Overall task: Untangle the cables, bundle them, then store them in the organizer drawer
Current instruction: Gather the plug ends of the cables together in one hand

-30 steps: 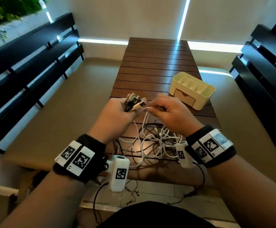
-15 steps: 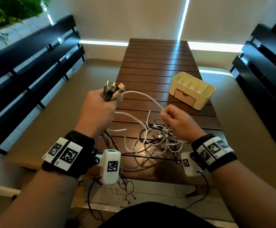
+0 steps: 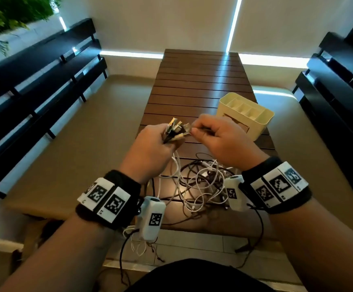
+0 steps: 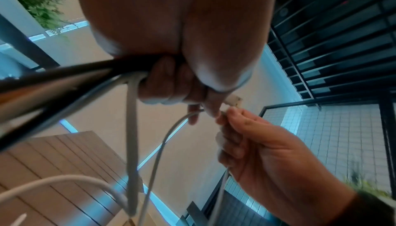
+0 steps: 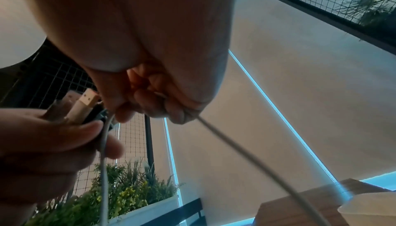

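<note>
Cables lie in a loose black-and-white tangle on the near end of the desk, and several strands rise from it into the two hands held just above. The left hand is clenched round a bunch of cable ends, so that a cluster of plugs sticks up out of the fist — black and white leads hang from below it in the left wrist view. The right hand, just to the right and almost touching, has its fingers curled and pinches one thin white cable right beside the plugs; that strand trails down from the fingers toward the desk. Both hands are raised clear of the surface.

Farther back and to the right stands the organizer — a cream box with open compartments on top and a drawer front facing the person, partly hidden behind the right hand. Each wrist carries a black band with square printed markers and a small white camera unit. Dark benches run along both sides of the desk.
</note>
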`<state>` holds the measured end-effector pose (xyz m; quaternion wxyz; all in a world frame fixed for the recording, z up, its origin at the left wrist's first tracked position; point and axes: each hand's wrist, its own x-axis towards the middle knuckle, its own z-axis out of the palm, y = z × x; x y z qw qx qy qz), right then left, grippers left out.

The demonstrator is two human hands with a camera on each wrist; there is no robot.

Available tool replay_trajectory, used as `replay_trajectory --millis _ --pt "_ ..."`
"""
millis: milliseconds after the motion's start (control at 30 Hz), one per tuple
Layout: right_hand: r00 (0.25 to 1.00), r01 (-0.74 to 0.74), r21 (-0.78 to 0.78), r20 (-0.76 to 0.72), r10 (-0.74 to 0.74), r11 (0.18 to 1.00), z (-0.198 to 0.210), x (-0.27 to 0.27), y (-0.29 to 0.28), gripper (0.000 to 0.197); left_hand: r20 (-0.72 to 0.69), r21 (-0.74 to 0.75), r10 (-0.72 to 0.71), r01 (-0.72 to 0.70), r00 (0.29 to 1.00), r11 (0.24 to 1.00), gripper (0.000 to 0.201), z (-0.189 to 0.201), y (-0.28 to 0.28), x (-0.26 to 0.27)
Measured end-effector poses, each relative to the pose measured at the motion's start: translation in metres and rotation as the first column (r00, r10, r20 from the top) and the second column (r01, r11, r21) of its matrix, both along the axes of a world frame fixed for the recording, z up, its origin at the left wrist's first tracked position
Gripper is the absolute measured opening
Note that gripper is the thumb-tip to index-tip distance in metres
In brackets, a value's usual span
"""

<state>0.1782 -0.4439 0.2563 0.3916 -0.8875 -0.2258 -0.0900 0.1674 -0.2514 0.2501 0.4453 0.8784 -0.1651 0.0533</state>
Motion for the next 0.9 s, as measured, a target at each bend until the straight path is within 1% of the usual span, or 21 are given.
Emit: replay_trajectory --millis 67,100,167,233,267,300,333,400,467,567,600,667,733,800,900 --pt "0.999 -0.007 0.031 0.034 0.006 1.000 0.005 0.000 -0.001 0.014 0.033 -0.014 -0.001 0.001 0.999 1.000 0.017 -0.001 -0.002 0.001" --pt "1.000 -0.011 0.034 0.026 0.010 0.999 0.004 0.000 -0.002 0.014 0.058 -0.041 0.018 -0.015 0.998 0.999 0.017 0.001 -0.002 0.000" --pt "0.999 -0.006 0.039 -0.047 0.008 0.999 -0.005 0.001 -0.006 0.015 0.081 -0.131 0.076 -0.065 0.994 0.989 0.019 0.007 0.000 -0.004" --pt "0.987 0.050 0.069 -0.155 -0.039 0.996 -0.020 -0.001 -0.010 0.017 0.046 -0.279 0.164 -0.145 0.985 0.949 0.022 0.013 0.006 -0.004" --pt "0.975 0.086 0.089 -0.210 -0.066 0.992 -0.026 -0.002 -0.013 0.018 0.036 -0.321 0.208 -0.186 0.977 0.929 0.022 0.016 0.012 -0.003" --pt "0.963 0.111 0.107 -0.258 -0.080 0.988 -0.031 -0.005 -0.015 0.020 0.035 -0.319 0.243 -0.220 0.969 0.922 0.025 0.017 0.017 0.000" --pt "0.953 0.118 0.116 -0.292 -0.079 0.986 -0.034 -0.007 -0.017 0.021 0.029 -0.280 0.260 -0.242 0.965 0.929 0.026 0.017 0.022 0.003" --pt "0.947 0.096 0.113 -0.315 -0.057 0.989 -0.035 -0.011 -0.018 0.020 -0.028 -0.165 0.245 -0.246 0.969 0.955 0.024 0.013 0.029 0.005" --pt "0.955 0.070 0.111 -0.296 -0.034 0.991 -0.031 -0.013 -0.016 0.018 -0.120 -0.107 0.198 -0.211 0.973 0.972 0.026 0.007 0.029 0.005" --pt "0.961 0.060 0.176 -0.278 -0.009 0.983 -0.022 -0.015 -0.010 0.011 -0.213 -0.090 0.108 -0.130 0.971 0.987 0.030 -0.005 0.026 0.000" --pt "0.959 0.056 0.176 -0.285 -0.004 0.983 -0.020 -0.016 -0.007 0.011 -0.228 -0.090 0.089 -0.112 0.970 0.990 0.029 -0.010 0.025 -0.002" --pt "0.953 0.033 0.104 -0.303 0.000 0.994 -0.019 -0.021 -0.003 0.013 -0.236 -0.110 0.079 -0.107 0.969 0.988 0.027 -0.017 0.024 -0.004" --pt "0.934 0.008 0.037 -0.358 0.006 0.999 -0.021 -0.028 0.000 0.015 -0.236 -0.171 0.118 -0.161 0.965 0.972 0.026 -0.025 0.028 -0.003" --pt "0.882 -0.002 0.008 -0.470 0.006 1.000 -0.028 -0.036 0.000 0.017 -0.247 -0.239 0.179 -0.239 0.952 0.941 0.025 -0.032 0.038 0.001" --pt "0.784 -0.025 -0.107 -0.619 -0.046 0.994 -0.042 -0.045 -0.001 0.022 -0.299 -0.323 0.199 -0.295 0.933 0.899 0.026 -0.039 0.055 0.006"
